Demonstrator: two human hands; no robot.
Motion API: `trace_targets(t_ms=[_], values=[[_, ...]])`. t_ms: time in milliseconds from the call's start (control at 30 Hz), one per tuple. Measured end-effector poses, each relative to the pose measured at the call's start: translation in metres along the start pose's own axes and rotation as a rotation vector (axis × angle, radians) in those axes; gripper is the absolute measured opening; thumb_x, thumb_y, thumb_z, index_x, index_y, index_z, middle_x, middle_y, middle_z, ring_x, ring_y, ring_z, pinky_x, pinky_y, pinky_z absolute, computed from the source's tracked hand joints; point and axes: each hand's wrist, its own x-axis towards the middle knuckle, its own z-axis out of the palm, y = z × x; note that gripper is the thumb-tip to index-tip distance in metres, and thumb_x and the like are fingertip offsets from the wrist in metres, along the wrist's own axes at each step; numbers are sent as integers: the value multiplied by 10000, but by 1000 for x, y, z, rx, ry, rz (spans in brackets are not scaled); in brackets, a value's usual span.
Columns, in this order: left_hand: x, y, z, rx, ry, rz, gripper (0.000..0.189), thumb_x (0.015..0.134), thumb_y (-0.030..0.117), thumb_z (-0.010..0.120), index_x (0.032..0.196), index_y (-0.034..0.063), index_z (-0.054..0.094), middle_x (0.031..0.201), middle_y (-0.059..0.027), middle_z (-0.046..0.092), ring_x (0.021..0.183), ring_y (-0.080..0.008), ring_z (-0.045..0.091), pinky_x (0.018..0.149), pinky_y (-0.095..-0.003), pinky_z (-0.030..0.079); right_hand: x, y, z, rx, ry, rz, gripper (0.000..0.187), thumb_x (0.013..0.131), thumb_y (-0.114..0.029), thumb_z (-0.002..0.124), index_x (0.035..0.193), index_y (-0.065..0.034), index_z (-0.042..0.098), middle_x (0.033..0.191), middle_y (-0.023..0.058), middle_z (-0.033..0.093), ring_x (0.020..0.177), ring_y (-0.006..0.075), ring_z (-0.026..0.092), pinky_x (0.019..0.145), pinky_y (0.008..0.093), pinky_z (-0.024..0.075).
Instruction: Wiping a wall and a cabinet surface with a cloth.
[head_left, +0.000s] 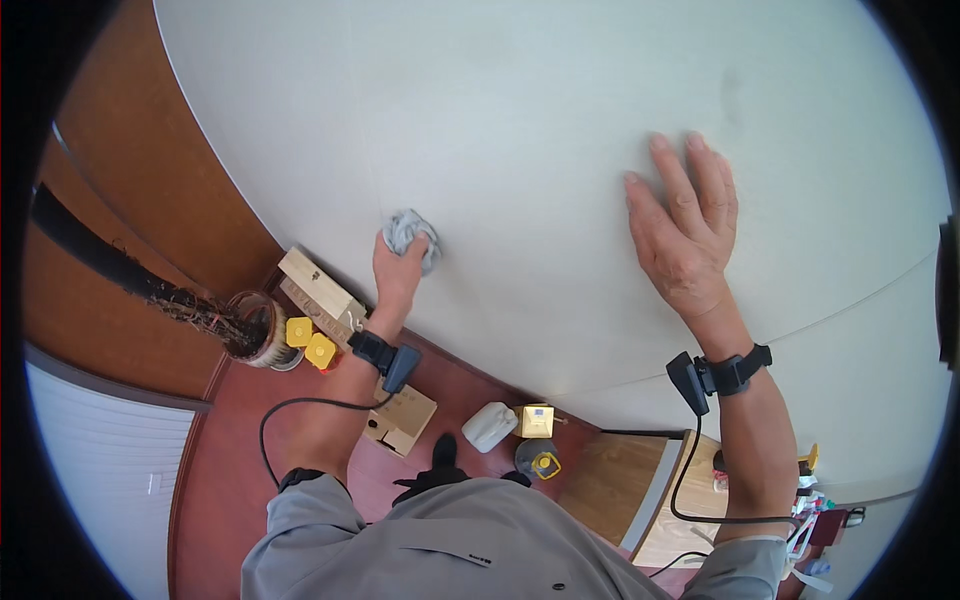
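Observation:
A crumpled light blue-grey cloth is gripped in my left hand and pressed to a pale wall. My right hand rests flat against the same wall, farther right, fingers spread and pointing up, with nothing in it. Above its fingertips the wall bears a faint grey smudge. Each wrist wears a black strap with a small device and a cable.
Below stand a potted plant, yellow-capped containers, a wooden box, a cardboard box, a white plastic jug and a gold box. A wooden cabinet stands at the lower right, items beyond it.

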Motion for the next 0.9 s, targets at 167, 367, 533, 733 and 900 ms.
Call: trace_targets(t_ms=[167, 367, 533, 733, 900], values=[[-30, -2, 20, 75, -112, -44, 520, 872, 198, 736, 1289, -32, 526, 1182, -140, 622, 1068, -220, 608, 944, -348, 491, -1, 3, -4, 4, 0, 2, 187, 774, -82, 763, 956, -118, 747, 1388, 53, 604, 1366, 308, 484, 1132, 455, 393], [-58, 13, 38, 48, -264, 4, 639, 865, 193, 747, 1381, -40, 451, 1321, -195, 514, 1221, -282, 526, 1044, -386, 431, -1, 5, -1, -11, -6, -10, 205, 796, -96, 717, 1000, -91, 733, 1401, 69, 590, 1379, 313, 467, 1137, 459, 386], [-84, 23, 56, 159, -306, 100, 668, 855, 163, 757, 1400, -42, 429, 1332, -197, 503, 1239, -290, 513, 1069, -390, 413, 0, 8, -4, 55, -8, -47, 233, 773, -115, 673, 992, -48, 714, 1409, 107, 562, 1375, 336, 457, 1141, 475, 384], [-110, 58, 74, 91, -375, 183, 578, 871, 106, 750, 1358, -18, 463, 1224, -120, 594, 1105, -197, 577, 973, -332, 475, 4, 3, 0, 181, 66, -48, 264, 748, -112, 663, 992, -22, 702, 1332, 150, 579, 1312, 351, 493, 1128, 488, 396], [-119, 76, 75, 29, -492, 96, 577, 872, 78, 740, 1366, -16, 457, 1238, -105, 593, 1104, -178, 585, 966, -318, 483, -46, -59, -2, 606, -44, 262, 463, 774, -96, 714, 1222, -44, 610, 1297, 179, 573, 1265, 384, 516, 1070, 479, 438]])
